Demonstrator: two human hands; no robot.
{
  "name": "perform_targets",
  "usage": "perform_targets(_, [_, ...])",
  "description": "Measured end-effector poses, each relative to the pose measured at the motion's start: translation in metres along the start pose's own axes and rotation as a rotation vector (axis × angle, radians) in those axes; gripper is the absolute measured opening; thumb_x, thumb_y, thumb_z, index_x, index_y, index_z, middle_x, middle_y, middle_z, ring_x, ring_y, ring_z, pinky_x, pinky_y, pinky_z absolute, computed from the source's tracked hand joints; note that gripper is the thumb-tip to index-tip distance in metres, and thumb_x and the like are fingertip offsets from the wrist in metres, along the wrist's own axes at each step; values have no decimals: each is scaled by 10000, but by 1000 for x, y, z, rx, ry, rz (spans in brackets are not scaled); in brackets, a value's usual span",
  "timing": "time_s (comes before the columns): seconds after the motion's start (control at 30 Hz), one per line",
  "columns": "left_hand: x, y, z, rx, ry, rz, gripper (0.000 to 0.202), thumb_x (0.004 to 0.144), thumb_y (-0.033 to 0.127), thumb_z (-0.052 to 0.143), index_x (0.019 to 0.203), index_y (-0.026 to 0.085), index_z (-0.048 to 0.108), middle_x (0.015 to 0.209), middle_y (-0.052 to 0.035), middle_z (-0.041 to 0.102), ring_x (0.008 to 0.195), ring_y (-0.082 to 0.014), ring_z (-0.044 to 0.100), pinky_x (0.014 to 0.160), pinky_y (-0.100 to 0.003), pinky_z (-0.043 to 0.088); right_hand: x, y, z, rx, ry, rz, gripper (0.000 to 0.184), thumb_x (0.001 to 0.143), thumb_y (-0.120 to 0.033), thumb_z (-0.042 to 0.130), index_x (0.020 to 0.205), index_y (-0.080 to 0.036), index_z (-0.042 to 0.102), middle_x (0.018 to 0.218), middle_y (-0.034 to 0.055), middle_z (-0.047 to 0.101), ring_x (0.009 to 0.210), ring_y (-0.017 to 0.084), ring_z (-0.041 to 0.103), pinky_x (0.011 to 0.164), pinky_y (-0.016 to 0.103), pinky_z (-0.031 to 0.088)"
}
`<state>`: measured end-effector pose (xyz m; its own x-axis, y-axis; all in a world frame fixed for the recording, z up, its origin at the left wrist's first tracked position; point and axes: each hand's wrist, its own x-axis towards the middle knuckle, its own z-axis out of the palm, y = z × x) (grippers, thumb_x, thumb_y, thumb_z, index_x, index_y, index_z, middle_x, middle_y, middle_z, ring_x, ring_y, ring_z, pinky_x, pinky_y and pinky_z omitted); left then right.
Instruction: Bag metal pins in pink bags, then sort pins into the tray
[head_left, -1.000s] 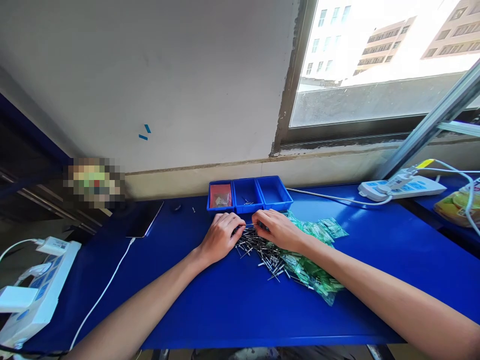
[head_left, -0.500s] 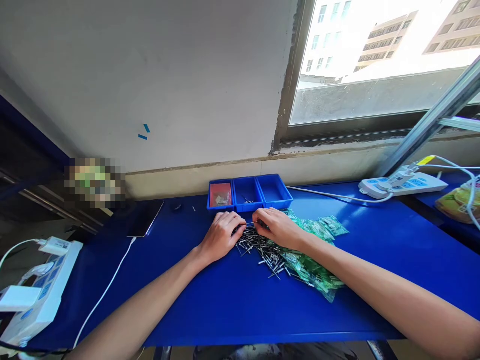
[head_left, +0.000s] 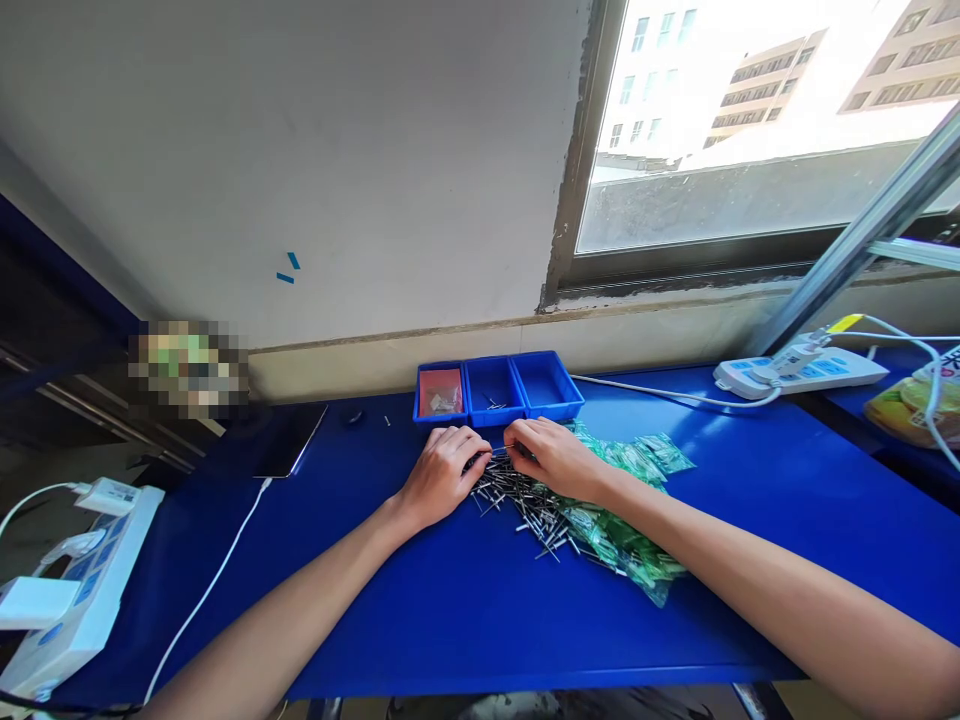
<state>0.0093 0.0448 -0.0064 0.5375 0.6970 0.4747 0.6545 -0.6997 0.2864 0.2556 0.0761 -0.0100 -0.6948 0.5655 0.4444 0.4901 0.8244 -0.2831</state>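
Note:
Both hands meet over a loose pile of blind rivets (head_left: 541,515) on the blue table. My left hand (head_left: 448,468) is closed, with thumb and fingertips at one end of a thin metal blind rivet (head_left: 500,448). My right hand (head_left: 551,455) pinches the other end, so the rivet spans the small gap between them. Green-tinted clear plastic bags (head_left: 630,535) lie beside the pile, partly under my right forearm. Just behind the hands stand three joined blue bins (head_left: 553,385): the left holds a reddish packet (head_left: 440,393), the middle a few small metal pieces.
A phone (head_left: 291,443) on a white cable lies at the left, near a small dark object (head_left: 355,417) and one loose metal piece (head_left: 388,421). Power strips stand at the left edge (head_left: 112,570) and back right (head_left: 832,368). A metal frame (head_left: 847,240) slants before the window.
The camera view has shifted very slightly. Both hands keep the same pinch on the rivet, and the pile and bags look unchanged.

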Motion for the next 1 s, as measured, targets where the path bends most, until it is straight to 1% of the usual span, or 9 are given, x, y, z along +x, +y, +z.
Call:
perform_targets(0.8, [0,0,0,14,-7,4,156,1097,275,505,1080,226,652,1056,-37,719,991,-210,639,930,-403,441,0,0,0,-31,-14,-3,44,1067,-240,506,1026,-227,519,910,40,652,798,204,597,771,334,410])
perform_targets(1.0, [1,1,-1,38,4,-16,143,1090,261,517,1050,222,648,1039,-29,717,990,-207,637,932,-403,436,0,-1,0,-38,-12,0,45,1071,-234,502,1033,-227,526,921,44,659,818,206,605,787,339,419])
